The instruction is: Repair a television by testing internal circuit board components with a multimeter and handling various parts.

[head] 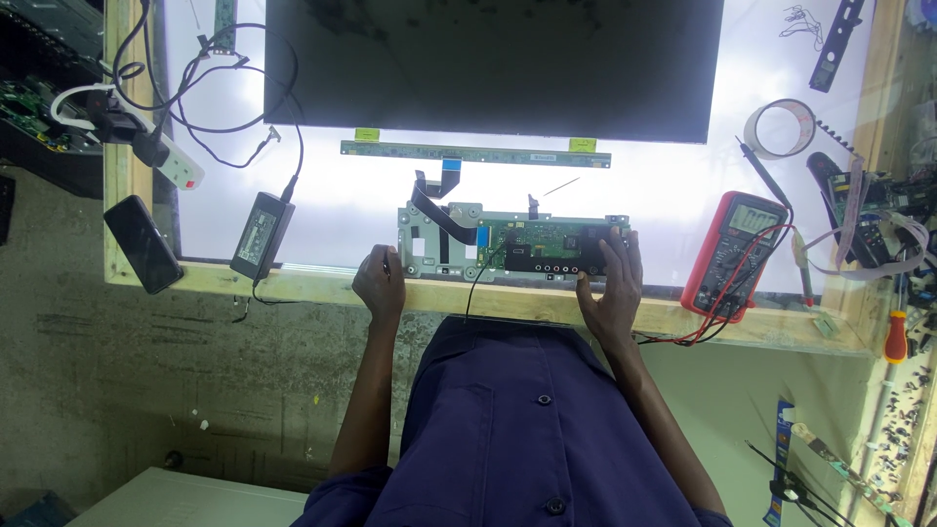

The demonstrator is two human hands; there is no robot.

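Hands are laid at the near wooden edge of the desk (293, 285), one at each end of a circuit board (547, 246) on its metal plate (429, 244). The left hand (380, 285) is held at the plate's left end, its fingers curled together around what looks like a thin dark tool; whether it is truly gripped cannot be told. The right hand (613, 283) is spread flat over the board's right end, fingers apart and resting on a dark block there. The board is placed at the front middle of the lit white surface, just behind the wooden rail. A thin black wire (472, 288) is run from the board over the rail.

To the right, a red meter (734, 252) is seen with its leads trailing off the edge. To the left, a black power brick (257, 232) and a dark phone (142, 244) are set near the rail. Further back, a long narrow green strip (475, 152) is laid across, joined to the plate by a flat black ribbon (439, 210). Behind it, a large dark screen panel (493, 63) is spread over the far desk.
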